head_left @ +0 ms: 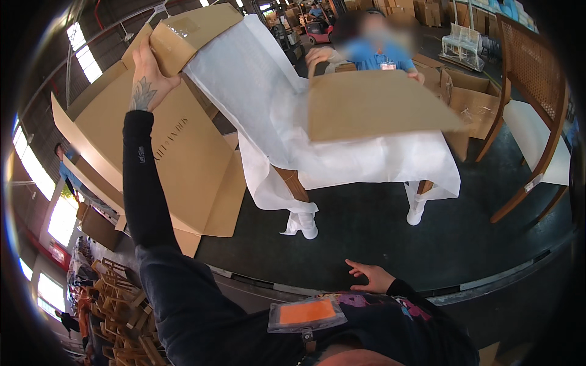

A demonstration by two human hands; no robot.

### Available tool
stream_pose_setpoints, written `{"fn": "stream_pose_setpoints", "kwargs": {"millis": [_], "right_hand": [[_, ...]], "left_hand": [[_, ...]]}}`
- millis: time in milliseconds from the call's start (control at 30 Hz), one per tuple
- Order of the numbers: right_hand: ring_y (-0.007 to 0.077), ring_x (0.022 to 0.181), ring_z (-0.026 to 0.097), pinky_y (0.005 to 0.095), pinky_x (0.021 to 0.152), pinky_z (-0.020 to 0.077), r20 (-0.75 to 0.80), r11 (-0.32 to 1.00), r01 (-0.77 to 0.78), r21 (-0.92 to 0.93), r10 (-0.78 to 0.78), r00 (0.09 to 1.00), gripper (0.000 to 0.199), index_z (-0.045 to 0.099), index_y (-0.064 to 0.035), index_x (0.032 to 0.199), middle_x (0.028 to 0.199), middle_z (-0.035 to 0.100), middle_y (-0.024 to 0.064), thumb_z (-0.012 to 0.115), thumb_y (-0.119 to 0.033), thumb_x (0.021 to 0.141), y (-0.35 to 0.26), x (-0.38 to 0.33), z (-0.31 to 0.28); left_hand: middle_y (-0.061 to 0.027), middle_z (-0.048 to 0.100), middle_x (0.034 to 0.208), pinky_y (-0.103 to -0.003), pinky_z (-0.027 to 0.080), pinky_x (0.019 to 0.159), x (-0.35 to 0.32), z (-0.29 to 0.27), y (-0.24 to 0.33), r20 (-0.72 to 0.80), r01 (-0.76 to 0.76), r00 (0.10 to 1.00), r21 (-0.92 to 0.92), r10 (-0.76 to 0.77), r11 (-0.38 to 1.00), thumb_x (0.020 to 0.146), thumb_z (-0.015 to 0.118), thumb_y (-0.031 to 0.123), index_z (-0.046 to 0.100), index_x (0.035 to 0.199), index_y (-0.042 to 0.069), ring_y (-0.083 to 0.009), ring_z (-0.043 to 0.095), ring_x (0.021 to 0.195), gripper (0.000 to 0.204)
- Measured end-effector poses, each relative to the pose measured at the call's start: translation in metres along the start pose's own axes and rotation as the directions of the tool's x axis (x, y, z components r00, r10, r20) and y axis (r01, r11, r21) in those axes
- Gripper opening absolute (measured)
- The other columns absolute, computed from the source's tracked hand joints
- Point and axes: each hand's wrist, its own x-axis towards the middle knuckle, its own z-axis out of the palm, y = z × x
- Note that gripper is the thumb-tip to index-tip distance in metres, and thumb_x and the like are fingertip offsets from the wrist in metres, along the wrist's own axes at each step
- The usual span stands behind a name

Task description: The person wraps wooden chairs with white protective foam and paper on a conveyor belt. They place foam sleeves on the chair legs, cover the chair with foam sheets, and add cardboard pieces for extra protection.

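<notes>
A chair wrapped in white foam sheet [256, 79] stands before me, its wooden legs partly showing and its feet wrapped in white. A folded cardboard cap [195, 30] covers the top of its backrest. My left hand [152, 76] is raised to the near end of this cap, gripping it with the thumb below and the fingers along its side. My right hand [372, 278] hangs low near my body, fingers apart and holding nothing. Across the chair, a person in a blue shirt [372, 58] holds a flat cardboard sheet [378, 104] above the seat.
A large open cardboard box [183, 165] stands left of the chair. At the right is a wooden chair with a woven back [537, 79]. More cardboard boxes [473, 100] sit behind the person. Wooden furniture frames [116, 287] are piled at the lower left.
</notes>
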Motion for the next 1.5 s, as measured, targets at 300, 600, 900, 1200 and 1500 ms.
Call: {"fn": "stream_pose_setpoints", "kwargs": {"millis": [300,600,900,1200,1500], "right_hand": [[0.0285,0.112,0.066,0.0387,0.097,0.0525,-0.004,1.0,-0.001,-0.024,0.001,1.0,0.086,0.027,-0.0211,0.158,0.128,0.064,0.0159,0.074,-0.037,0.087,0.001,-0.002,-0.001],[0.0261,0.106,0.067,0.0378,0.093,0.0536,-0.102,0.999,-0.023,-0.047,0.018,0.995,0.072,0.04,-0.0166,0.152,0.123,0.065,0.0143,0.071,-0.036,0.091,0.017,-0.01,0.013],[0.0258,0.107,0.068,0.0375,0.094,0.0541,-0.266,0.956,-0.206,0.206,0.258,0.929,0.072,0.043,-0.0152,0.15,0.122,0.067,0.0142,0.076,-0.029,0.088,0.061,-0.051,0.029],[0.0263,0.109,0.067,0.0376,0.094,0.0542,-0.245,0.957,-0.26,0.126,0.284,0.927,0.071,0.043,-0.0143,0.149,0.124,0.065,0.0158,0.074,-0.032,0.089,0.046,-0.049,0.002],[0.0292,0.109,0.067,0.0388,0.092,0.0542,-0.325,0.975,-0.217,0.053,0.222,0.919,0.065,0.044,-0.0135,0.149,0.124,0.065,0.0171,0.067,-0.032,0.092,0.041,-0.078,0.0]], "left_hand": [[-0.0211,0.06,0.132,-0.058,0.038,0.103,0.095,-0.019,0.029,0.132,-0.071,0.991,0.532,0.001,0.844,0.084,0.061,0.061,0.055,0.138,0.008,-0.0392,0.058,0.121,0.076],[-0.02,0.069,0.117,-0.063,0.045,0.09,0.15,0.089,0.05,0.33,0.02,0.859,0.742,-0.391,0.67,0.081,0.066,0.046,0.069,0.117,0.004,-0.0317,0.067,0.109,0.055],[-0.0201,0.068,0.122,-0.062,0.047,0.079,0.169,0.177,0.023,0.205,0.093,0.84,0.858,-0.503,0.505,0.086,0.06,0.035,0.072,0.114,0.009,-0.0335,0.066,0.113,0.041],[-0.0135,0.069,0.106,-0.048,0.053,0.077,0.148,0.229,0.001,0.361,-0.043,0.887,0.685,-0.287,0.727,0.087,0.056,0.022,0.07,0.107,0.011,-0.0268,0.069,0.097,0.027],[-0.0182,0.068,0.116,-0.051,0.05,0.09,0.138,0.225,0.031,0.401,-0.16,0.916,0.426,-0.027,0.89,0.09,0.055,0.036,0.072,0.111,0.008,-0.0337,0.066,0.107,0.039]]}}
